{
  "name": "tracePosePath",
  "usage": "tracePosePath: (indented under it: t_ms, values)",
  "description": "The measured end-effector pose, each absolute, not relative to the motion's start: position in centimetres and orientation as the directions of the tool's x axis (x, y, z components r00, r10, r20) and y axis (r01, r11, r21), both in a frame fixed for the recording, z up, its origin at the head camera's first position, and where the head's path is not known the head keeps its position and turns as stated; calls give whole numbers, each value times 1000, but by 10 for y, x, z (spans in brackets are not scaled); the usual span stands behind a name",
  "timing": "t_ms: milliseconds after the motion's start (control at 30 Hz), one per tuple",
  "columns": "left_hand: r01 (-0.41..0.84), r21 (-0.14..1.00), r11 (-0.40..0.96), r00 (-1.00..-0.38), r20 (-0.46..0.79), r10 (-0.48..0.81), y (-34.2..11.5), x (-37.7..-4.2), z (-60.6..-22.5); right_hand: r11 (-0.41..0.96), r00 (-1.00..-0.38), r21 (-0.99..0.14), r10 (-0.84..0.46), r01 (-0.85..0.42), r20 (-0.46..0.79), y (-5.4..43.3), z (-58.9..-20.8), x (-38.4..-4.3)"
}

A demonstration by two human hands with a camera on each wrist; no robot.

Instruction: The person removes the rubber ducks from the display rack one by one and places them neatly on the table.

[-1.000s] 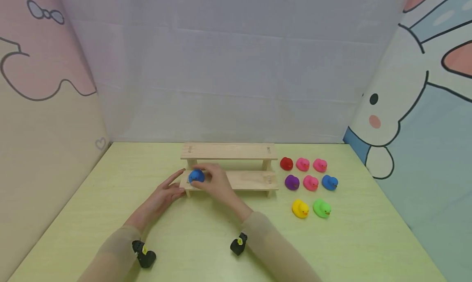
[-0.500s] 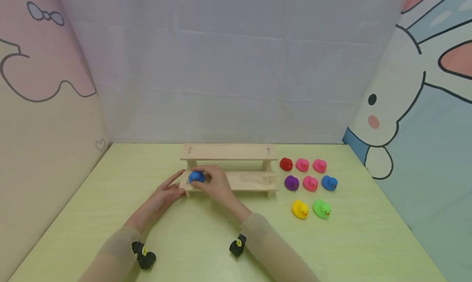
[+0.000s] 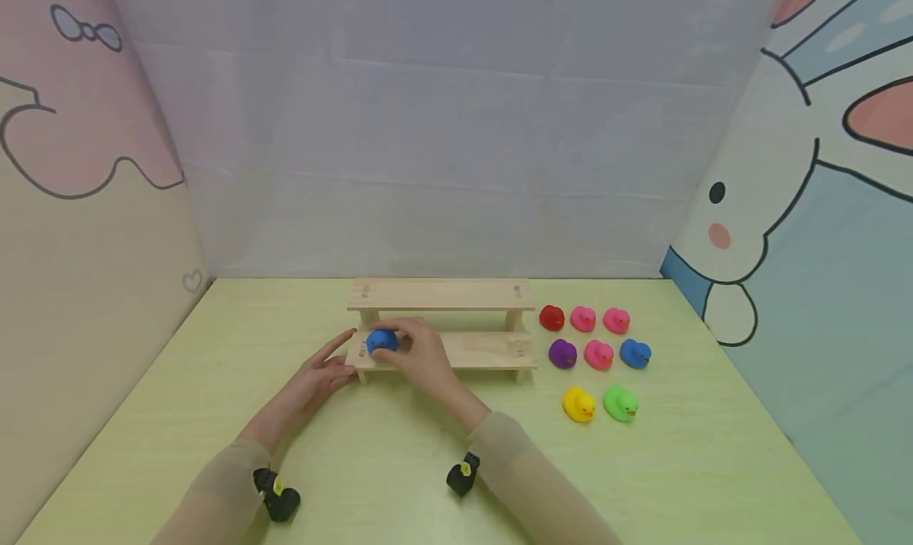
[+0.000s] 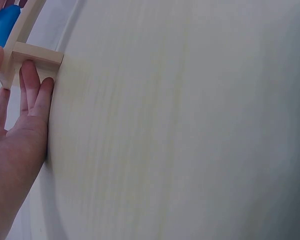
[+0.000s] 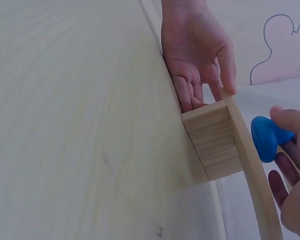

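Note:
In the head view, a blue toy duck [image 3: 381, 341] sits at the left end of the lower step of a two-tier wooden stand [image 3: 485, 348]. My right hand [image 3: 421, 355] pinches this duck between thumb and fingers; the right wrist view shows the blue duck [image 5: 266, 138] right at the board's face. My left hand [image 3: 321, 379] touches the left end of the stand. Seen from the left wrist, the left hand's fingers [image 4: 31, 82] reach out fairly straight against the stand's leg [image 4: 37, 53], with the thumb at the board's edge.
Right of the stand, several toy ducks lie in loose rows: a red duck [image 3: 552, 318], pink ones, a purple duck [image 3: 563, 354], another blue duck [image 3: 636, 353], a yellow duck [image 3: 579, 404] and a green duck [image 3: 621, 403]. A pale curtain [image 3: 442, 157] hangs behind the table.
Both hands, the blue duck and the stand keep their places. Only the head view shifts very slightly.

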State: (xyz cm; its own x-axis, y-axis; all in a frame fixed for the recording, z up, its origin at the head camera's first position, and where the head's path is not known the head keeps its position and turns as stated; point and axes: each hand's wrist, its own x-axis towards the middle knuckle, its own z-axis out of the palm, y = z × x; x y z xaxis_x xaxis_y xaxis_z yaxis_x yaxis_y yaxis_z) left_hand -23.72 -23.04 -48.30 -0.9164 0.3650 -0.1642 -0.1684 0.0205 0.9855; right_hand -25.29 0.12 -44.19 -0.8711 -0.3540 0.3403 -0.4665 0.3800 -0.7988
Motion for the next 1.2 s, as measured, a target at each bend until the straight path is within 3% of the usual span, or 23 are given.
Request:
tracePosePath:
  t_ms: [233, 533, 1200]
  values:
    - [-168, 986, 3, -915, -158, 372, -230, -238, -484, 374, -877, -810, -353, -452, 327, 10, -434, -250]
    - [-195, 981, 3, -921, -184, 345, -228, -239, -484, 412, -837, -738, -385, -534, 389, 29, -430, -246]
    - [-191, 982, 8, -921, -182, 345, -227, -240, -486, 379, -804, -720, -407, -581, 434, 86, -433, -222]
